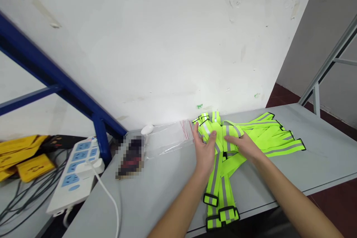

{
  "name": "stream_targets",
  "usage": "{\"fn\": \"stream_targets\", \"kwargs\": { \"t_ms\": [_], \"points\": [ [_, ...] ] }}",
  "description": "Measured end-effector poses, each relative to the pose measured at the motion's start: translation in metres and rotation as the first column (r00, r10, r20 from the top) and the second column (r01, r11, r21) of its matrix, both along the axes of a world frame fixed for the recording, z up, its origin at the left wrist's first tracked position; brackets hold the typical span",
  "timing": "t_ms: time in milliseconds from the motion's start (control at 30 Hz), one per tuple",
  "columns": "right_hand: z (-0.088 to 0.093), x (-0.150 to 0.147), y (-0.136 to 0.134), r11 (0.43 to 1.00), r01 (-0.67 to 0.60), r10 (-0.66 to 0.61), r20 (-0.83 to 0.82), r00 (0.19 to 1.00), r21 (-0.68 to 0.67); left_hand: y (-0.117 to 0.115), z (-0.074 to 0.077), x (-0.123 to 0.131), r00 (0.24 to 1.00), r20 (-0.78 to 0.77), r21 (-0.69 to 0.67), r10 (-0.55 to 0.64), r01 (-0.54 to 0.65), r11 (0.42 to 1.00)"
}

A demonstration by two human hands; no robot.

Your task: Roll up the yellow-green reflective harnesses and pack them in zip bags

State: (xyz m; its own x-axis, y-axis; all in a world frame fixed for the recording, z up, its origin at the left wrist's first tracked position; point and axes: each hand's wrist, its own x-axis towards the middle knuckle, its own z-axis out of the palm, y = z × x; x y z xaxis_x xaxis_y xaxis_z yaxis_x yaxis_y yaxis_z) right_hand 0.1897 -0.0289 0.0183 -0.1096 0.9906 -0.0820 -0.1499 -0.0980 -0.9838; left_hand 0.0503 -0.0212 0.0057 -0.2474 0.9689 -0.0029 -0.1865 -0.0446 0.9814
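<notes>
My left hand [205, 150] grips a folded neon-yellow reflective strap [219, 137] from its left side, with the thumb on top. On the opposite side my right hand [245, 145] pinches the same strap between thumb and fingers. Grey reflective stripes run along it. Loose ends with black buckles [210, 199] hang toward the front edge of the grey table. Behind my right hand, a fanned pile of more such straps [267, 137] lies on the tabletop. Clear plastic bags [166, 139] with red seal lines lie just left of my left hand.
A white power strip [74, 178] with a plugged-in charger and white cable stands at the left. Near it are yellow packets [36, 167], dark cables and a blue metal frame [64, 85]. A blurred-out item [131, 158] and a white oval object [147, 129] lie near the bags.
</notes>
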Motion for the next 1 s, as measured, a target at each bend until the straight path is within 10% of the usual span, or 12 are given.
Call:
{"fn": "stream_targets", "kwargs": {
  "t_ms": [233, 400, 633, 1000],
  "points": [
    [0.009, 0.015, 0.003, 0.997, -0.078, 0.076, -0.052, 0.996, -0.029, 0.004, 0.015, -0.016, 0.963, -0.183, 0.091, -0.197, 0.217, 0.972],
    [0.003, 0.022, 0.003, 0.981, -0.186, 0.182, -0.069, 0.981, -0.052, 0.018, 0.022, -0.038, 0.883, 0.128, -0.014, -0.452, 0.458, 0.889],
    [-0.010, 0.020, -0.003, 0.966, -0.246, 0.250, 0.038, 0.968, -0.083, 0.030, 0.012, -0.034, 0.931, 0.198, -0.114, -0.306, 0.332, 0.937],
    [-0.022, 0.021, -0.005, 0.995, -0.100, 0.099, -0.079, 0.992, 0.000, 0.028, 0.008, -0.039, 0.691, 0.444, -0.249, -0.570, 0.706, 0.663]
  ]
}}
